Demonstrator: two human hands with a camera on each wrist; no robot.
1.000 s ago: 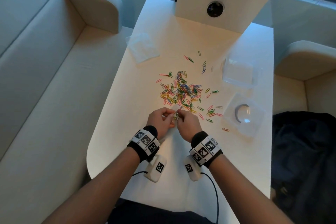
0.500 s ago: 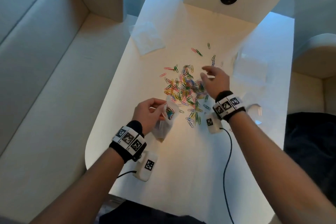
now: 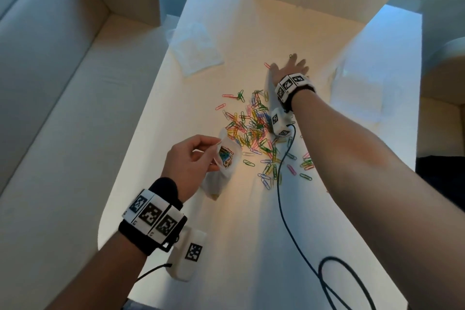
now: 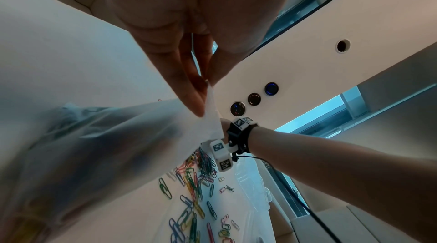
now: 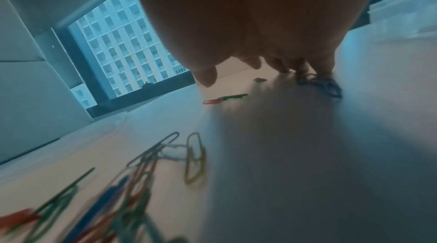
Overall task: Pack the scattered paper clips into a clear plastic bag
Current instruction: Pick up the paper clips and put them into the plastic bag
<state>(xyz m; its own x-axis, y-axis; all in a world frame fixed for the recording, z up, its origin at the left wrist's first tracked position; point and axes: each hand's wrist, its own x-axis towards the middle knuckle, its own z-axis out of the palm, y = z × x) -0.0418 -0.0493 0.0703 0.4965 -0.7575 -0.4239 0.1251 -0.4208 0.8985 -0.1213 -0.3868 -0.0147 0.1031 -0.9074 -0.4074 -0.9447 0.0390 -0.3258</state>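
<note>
My left hand (image 3: 187,158) pinches the rim of the clear plastic bag (image 3: 222,166) between thumb and fingers (image 4: 189,95), holding its mouth open and tilted toward the pile so the next load can drop straight in; a small clump of coloured clips already sits inside it. The bag hangs just above the near-left part of the white worktop (image 3: 226,246), beside the main heap of paper clips (image 3: 254,123), which lies spread across the middle of the surface. My right hand (image 3: 289,68) reaches across that heap to the far stragglers, fingers released and spread, tips down on or just over a small dark blue tangle of clips (image 5: 319,84); whether they have closed on it yet I cannot tell, though nothing looks gripped. A red and a green clip (image 5: 224,98) lie just short of the thumb. I judge the far reach is meant to gather the outliers toward the heap, or to pick them up, while the other hand keeps the bag ready. Most of the clips remain on the worktop, so the packing looks early. A spare flat bag (image 3: 196,50) rests at the far left, and clear plastic containers (image 3: 359,93) sit to the right, apart from the clips. A black cable (image 3: 284,184) from my right wrist trails over the near clips and could drag some of them
</note>
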